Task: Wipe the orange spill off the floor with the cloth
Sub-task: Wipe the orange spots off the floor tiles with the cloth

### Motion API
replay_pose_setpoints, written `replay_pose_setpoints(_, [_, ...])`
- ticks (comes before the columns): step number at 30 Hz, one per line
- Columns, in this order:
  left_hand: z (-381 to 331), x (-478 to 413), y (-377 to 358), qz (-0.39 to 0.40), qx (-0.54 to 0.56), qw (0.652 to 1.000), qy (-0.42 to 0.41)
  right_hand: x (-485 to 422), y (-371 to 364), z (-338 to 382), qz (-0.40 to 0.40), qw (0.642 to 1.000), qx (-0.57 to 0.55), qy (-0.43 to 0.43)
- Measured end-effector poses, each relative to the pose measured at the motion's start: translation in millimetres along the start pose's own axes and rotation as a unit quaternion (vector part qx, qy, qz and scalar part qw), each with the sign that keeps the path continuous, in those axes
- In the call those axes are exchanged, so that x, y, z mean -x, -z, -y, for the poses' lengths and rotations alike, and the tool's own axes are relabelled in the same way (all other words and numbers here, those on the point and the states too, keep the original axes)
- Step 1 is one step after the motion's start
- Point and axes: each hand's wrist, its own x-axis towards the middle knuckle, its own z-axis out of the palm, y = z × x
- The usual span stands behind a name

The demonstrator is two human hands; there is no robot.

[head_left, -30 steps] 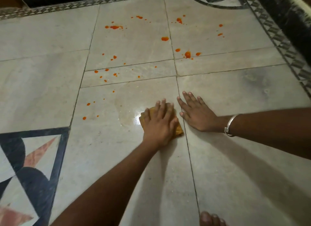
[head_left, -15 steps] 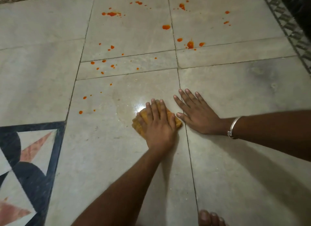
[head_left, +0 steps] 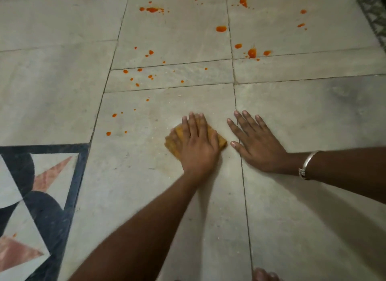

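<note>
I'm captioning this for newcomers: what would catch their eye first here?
Bright orange splatters dot the pale floor across the top half. Below them, the left hand presses flat on an orange cloth, mid-frame; the right hand, silver bangle at the wrist, lies flat beside it.

The left hand (head_left: pixel 198 149) has apparently slid the cloth (head_left: pixel 172 143) slightly leftward.

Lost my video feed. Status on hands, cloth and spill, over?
Left hand flat, pressing cloth to floor. Right hand flat on floor beside it. Orange drops unwiped ahead and left. Nothing blocking.
</note>
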Motion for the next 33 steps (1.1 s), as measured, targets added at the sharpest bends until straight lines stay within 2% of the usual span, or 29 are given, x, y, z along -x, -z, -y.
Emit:
replay_pose_setpoints(2, [14.8,-31.2,8.1,0.010,-0.007,1.000,-0.004,-3.0,3.0,2.5,0.014,1.000,-0.014,-0.001])
replay_pose_setpoints(6, [51.8,-39.0,17.3,-0.026,0.013,0.990,0.139,-20.2,10.9,16.8,0.020,0.998,-0.058,-0.012])
replay_pose_setpoints(8, [45.1,-11.5,13.2,-0.041,0.004,0.985,0.168,-35.2,17.7,24.0,0.015,0.998,-0.061,-0.018])
replay_pose_setpoints(11, [25.5,9.4,4.5,-0.028,0.009,0.993,0.113,-58.8,21.2,35.0,0.014,0.998,-0.053,-0.009])
replay_pose_setpoints(15, [42.9,-40.2,18.9,0.009,-0.009,1.000,0.023,-83.5,15.4,41.2,0.030,0.999,-0.042,0.005])
replay_pose_setpoints(16, [54.4,-50.2,24.7,0.009,-0.008,0.999,0.034,-85.0,14.5,39.3,0.034,0.998,-0.045,0.002])
replay_pose_setpoints(20, [80.9,-35.2,31.3,-0.030,0.007,0.986,0.166,-83.0,10.8,35.5,0.022,0.998,-0.051,0.003])
replay_pose_setpoints(22, [63.9,-13.8,24.8,-0.035,-0.006,0.984,0.176,-82.8,9.0,37.0,0.009,0.999,-0.042,-0.002])
replay_pose_setpoints(25, [39.7,-19.6,18.8,-0.004,-0.003,0.996,0.091,-82.8,8.8,38.3,0.002,0.999,-0.035,-0.004])
replay_pose_setpoints(27, [44.0,-48.1,23.1,0.016,-0.016,1.000,0.020,-83.9,8.7,38.1,0.006,0.999,-0.035,0.001])
replay_pose_setpoints(28, [51.2,-61.3,27.4,0.021,-0.018,1.000,0.012,-84.0,9.3,37.5,0.009,0.999,-0.037,0.003])
replay_pose_setpoints(33, [78.3,-55.7,30.4,-0.042,0.000,0.986,0.162,-84.5,13.1,37.7,0.020,0.998,-0.051,0.000])
